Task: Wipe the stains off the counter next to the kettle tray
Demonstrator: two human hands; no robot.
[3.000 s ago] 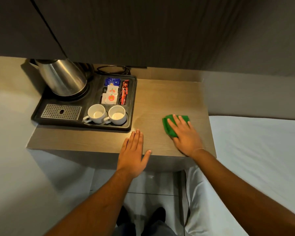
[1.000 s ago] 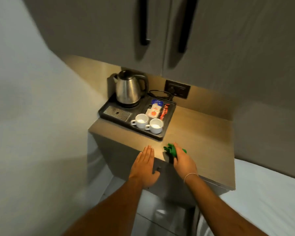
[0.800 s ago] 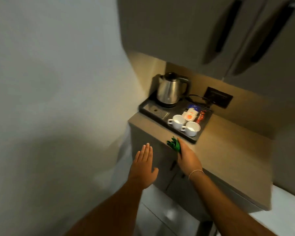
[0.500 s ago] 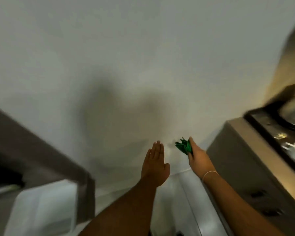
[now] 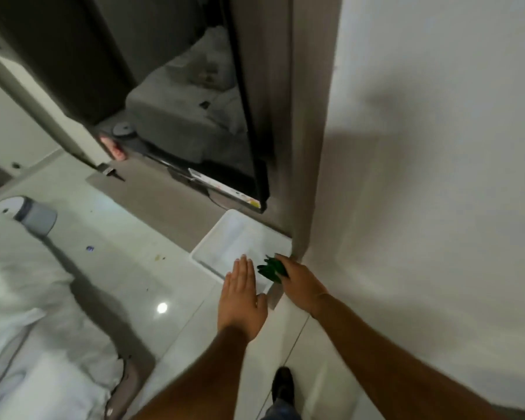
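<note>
My right hand [image 5: 300, 283] holds a crumpled green cloth [image 5: 270, 268] in the air, in front of a wall corner. Just to its left, my left hand [image 5: 243, 298] is flat and empty, fingers straight and together, pointing forward. Both hands hover above a white rectangular tray [image 5: 222, 247] that lies on the floor. The counter, the kettle and the kettle tray are out of view.
A white wall [image 5: 437, 147] fills the right side. A dark screen or mirror [image 5: 179, 101] stands ahead on a low wooden ledge [image 5: 170, 195]. White bedding [image 5: 15, 298] lies at the left, with a small grey bin [image 5: 37, 216] beyond it. The floor is glossy tile [image 5: 134, 283].
The view has swung left, away from the counter and kettle tray, which have left the frame. My right hand lifted the cloth off the counter and carries it bunched up.
</note>
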